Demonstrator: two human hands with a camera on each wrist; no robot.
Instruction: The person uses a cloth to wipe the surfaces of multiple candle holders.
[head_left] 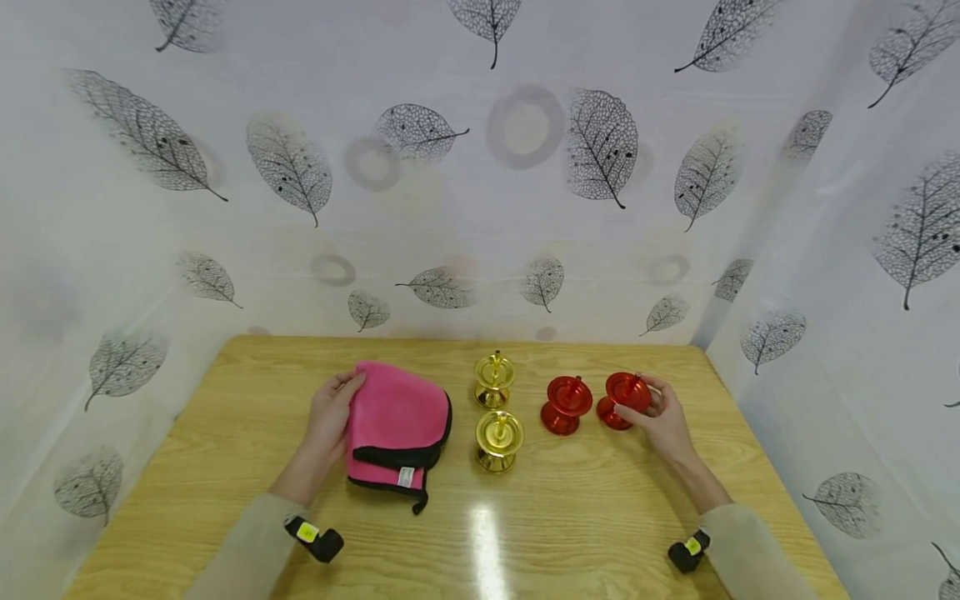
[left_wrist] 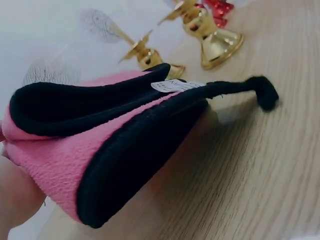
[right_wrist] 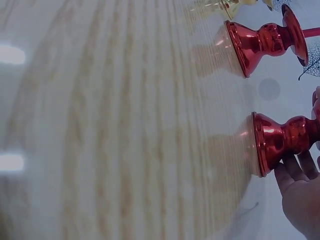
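Note:
My left hand (head_left: 327,421) pinches the left edge of a folded pink cloth (head_left: 401,408) with black trim, a white label and a black hanging loop. In the left wrist view the folds of the cloth (left_wrist: 55,165) stand partly open above the table. My right hand (head_left: 667,425) grips the right-hand red candle holder (head_left: 628,390), thumb in front and fingers behind its dish. The right wrist view shows fingers against the waist of this holder (right_wrist: 272,142), its base down at the tabletop. Another red candle holder (head_left: 568,397) stands just left of it.
Two gold candle holders, one behind (head_left: 494,372) and one in front (head_left: 499,433), stand between the cloth and the red pair. All are on a wooden table (head_left: 570,533). A white leaf-patterned curtain (head_left: 465,217) encloses the back and sides.

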